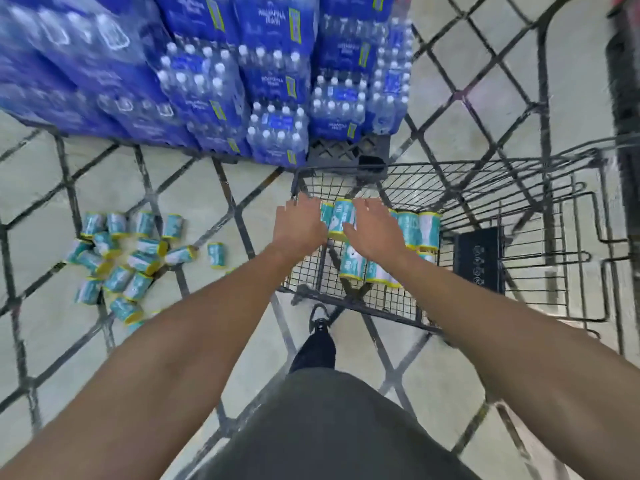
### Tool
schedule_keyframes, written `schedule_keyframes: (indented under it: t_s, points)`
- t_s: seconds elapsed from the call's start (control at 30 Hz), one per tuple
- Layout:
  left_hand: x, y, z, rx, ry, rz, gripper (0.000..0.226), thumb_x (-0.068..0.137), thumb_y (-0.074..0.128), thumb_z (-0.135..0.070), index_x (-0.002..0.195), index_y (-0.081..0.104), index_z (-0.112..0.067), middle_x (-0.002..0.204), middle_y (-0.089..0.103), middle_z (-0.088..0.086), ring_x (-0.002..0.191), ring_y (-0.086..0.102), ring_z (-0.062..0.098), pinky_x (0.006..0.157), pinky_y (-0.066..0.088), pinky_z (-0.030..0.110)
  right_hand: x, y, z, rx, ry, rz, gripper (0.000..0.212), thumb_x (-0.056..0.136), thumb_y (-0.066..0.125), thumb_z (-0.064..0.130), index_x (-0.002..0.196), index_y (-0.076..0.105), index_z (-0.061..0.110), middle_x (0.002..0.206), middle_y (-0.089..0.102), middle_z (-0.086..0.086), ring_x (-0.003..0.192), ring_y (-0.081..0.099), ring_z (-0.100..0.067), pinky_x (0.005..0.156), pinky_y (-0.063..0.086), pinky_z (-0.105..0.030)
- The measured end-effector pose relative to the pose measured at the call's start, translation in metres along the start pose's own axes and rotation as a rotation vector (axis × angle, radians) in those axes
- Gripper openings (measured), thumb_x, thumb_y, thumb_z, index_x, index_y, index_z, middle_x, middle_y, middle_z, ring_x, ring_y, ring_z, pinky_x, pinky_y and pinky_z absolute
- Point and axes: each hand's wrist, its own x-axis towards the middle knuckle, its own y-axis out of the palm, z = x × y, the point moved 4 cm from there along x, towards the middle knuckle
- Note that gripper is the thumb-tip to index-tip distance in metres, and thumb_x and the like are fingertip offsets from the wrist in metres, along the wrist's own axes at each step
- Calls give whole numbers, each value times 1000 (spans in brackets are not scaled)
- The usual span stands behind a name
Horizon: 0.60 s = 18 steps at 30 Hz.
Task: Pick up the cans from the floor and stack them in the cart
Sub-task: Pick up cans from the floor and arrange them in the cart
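Several teal cans with yellow rims lie scattered on the floor (pixel 121 261) at the left. More of the same cans (pixel 414 230) stand and lie in the wire cart (pixel 349 308) at the centre. Both my arms reach into the cart basket. My left hand (pixel 301 225) and my right hand (pixel 375 228) hover over the cans with fingers stretched out and apart. One upright can (pixel 341 218) stands between the two hands, touching both. What lies under my palms is hidden.
Stacked blue packs of water bottles (pixel 214 71) on a black pallet (pixel 346 150) stand just beyond the cart. The cart's dark seat flap (pixel 479 259) is at the right. My leg and shoe (pixel 318 327) are beside the cart's near edge.
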Motion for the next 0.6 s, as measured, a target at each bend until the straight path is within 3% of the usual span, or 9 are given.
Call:
schedule_keyframes:
  t_s: [0.1, 0.23, 0.47, 0.6]
  points:
    - [-47, -23, 6, 32, -18, -57, 43, 87, 58, -33, 125, 51, -13, 123, 54, 12, 110, 58, 36, 89, 45, 44, -36, -14, 18, -51, -42, -22, 54, 100, 51, 41, 146, 44, 12, 140, 49, -17, 129, 47, -37, 101, 43, -46]
    - [-126, -34, 24, 13, -81, -84, 44, 89, 56, -34, 126, 51, -12, 127, 53, 13, 115, 54, 37, 94, 43, 46, -91, -16, 41, -117, -98, -29, 52, 99, 51, 42, 142, 45, 13, 135, 52, -19, 126, 49, -39, 98, 46, -49]
    - [-261, -4, 95, -27, -233, -89, 36, 90, 52, -27, 123, 50, -12, 126, 54, 15, 114, 54, 39, 93, 44, 46, -182, 12, 106, -153, -225, -18, 41, 96, 55, 39, 123, 53, 8, 122, 56, -20, 114, 54, -41, 87, 48, -47]
    - [-317, 23, 152, -40, -303, -32, 42, 93, 50, -32, 131, 48, -13, 130, 51, 13, 120, 50, 37, 97, 41, 49, -208, 48, 156, -196, -294, 34, 45, 94, 55, 42, 127, 53, 12, 126, 55, -17, 119, 51, -39, 93, 49, -47]
